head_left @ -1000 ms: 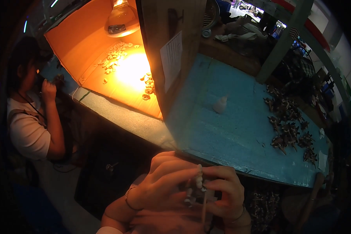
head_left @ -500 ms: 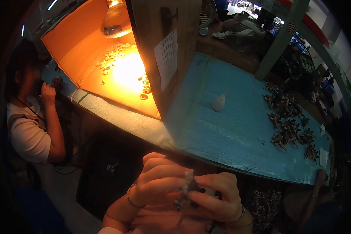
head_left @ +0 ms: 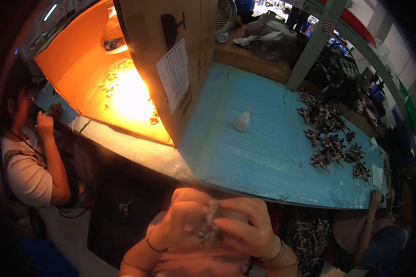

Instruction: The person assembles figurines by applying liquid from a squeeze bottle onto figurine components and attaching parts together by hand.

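Note:
Both my hands are together low in the view, below the near edge of the blue foam table top (head_left: 268, 157). My left hand (head_left: 180, 221) and my right hand (head_left: 245, 228) pinch a small pale and dark part (head_left: 211, 221) between their fingertips. The part is blurred and partly hidden by my fingers. A bracelet is on each wrist. A pile of several small dark parts (head_left: 333, 138) lies on the foam at the far right, well away from my hands.
A small white dropper bottle (head_left: 242, 121) stands mid-table. A tall cardboard divider (head_left: 171, 60) with a paper sheet separates my place from an orange-lit booth (head_left: 120, 92) with a lamp. A seated person (head_left: 30, 152) works at the left. Another person's arm (head_left: 370, 221) is at lower right.
My hands have turned the small part and shifted slightly left and down; the fingers have closed more tightly over it. The view has tilted a little.

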`<action>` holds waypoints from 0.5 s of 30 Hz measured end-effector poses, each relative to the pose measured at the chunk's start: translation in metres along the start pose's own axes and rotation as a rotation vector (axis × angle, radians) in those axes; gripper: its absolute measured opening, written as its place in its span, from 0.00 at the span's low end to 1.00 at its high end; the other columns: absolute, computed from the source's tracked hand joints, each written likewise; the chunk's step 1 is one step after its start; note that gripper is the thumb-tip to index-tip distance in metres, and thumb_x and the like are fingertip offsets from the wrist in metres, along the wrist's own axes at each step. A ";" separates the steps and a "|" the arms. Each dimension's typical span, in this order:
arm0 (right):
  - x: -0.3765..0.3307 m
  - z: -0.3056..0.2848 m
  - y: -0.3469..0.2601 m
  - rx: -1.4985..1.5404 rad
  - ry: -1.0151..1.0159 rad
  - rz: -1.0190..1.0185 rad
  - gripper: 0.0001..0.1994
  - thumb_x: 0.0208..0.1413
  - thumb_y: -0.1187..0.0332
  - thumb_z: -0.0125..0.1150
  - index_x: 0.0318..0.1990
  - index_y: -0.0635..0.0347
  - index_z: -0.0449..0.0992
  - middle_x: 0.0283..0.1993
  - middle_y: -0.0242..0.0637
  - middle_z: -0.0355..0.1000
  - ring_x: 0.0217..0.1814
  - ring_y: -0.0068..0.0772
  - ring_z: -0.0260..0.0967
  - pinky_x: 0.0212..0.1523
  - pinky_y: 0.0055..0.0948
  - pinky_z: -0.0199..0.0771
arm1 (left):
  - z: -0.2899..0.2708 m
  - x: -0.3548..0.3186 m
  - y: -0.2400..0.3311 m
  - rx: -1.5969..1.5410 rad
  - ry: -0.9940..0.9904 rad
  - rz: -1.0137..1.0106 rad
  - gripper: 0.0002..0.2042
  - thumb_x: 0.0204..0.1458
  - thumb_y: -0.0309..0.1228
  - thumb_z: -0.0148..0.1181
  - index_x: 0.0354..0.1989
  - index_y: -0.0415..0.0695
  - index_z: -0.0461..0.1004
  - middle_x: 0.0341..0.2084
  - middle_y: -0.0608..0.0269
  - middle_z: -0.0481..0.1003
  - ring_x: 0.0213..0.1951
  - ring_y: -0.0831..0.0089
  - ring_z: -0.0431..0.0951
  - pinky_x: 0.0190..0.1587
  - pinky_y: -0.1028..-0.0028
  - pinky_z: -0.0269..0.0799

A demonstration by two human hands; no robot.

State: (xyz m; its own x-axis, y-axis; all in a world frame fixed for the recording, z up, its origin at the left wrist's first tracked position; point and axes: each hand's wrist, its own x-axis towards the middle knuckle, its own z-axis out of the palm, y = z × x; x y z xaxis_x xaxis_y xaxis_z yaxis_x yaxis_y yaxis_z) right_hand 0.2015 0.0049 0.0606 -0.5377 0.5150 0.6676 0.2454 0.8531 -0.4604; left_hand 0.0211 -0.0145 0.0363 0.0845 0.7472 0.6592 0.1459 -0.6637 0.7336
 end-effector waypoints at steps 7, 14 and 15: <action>-0.011 -0.002 0.036 0.177 -0.020 0.348 0.23 0.40 0.79 0.61 0.48 0.56 0.70 0.56 0.49 0.60 0.51 0.48 0.65 0.51 0.36 0.65 | 0.030 0.004 -0.042 -0.252 -0.238 -0.266 0.31 0.41 0.17 0.58 0.58 0.40 0.57 0.53 0.49 0.57 0.55 0.58 0.62 0.55 0.67 0.62; 0.005 -0.037 0.135 -0.334 -0.049 0.528 0.25 0.44 0.74 0.60 0.54 0.60 0.65 0.52 0.52 0.62 0.49 0.48 0.65 0.51 0.39 0.64 | 0.046 -0.006 -0.054 0.113 -0.141 -0.226 0.32 0.41 0.17 0.58 0.58 0.39 0.55 0.55 0.50 0.56 0.53 0.62 0.63 0.52 0.67 0.63; 0.006 -0.040 0.146 -0.468 -0.057 0.507 0.25 0.46 0.72 0.60 0.54 0.61 0.65 0.50 0.52 0.64 0.48 0.49 0.65 0.51 0.40 0.63 | 0.046 -0.006 -0.053 0.106 -0.146 -0.216 0.32 0.41 0.17 0.58 0.58 0.39 0.55 0.55 0.50 0.56 0.53 0.62 0.63 0.52 0.67 0.63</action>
State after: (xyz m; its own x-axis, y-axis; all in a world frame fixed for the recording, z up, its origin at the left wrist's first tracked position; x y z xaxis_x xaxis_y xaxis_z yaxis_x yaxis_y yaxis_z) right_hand 0.2666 0.1364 0.0212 -0.3036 0.8653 0.3988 0.7928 0.4616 -0.3980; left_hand 0.0587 0.0178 -0.0138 0.1803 0.8730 0.4533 0.2775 -0.4872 0.8280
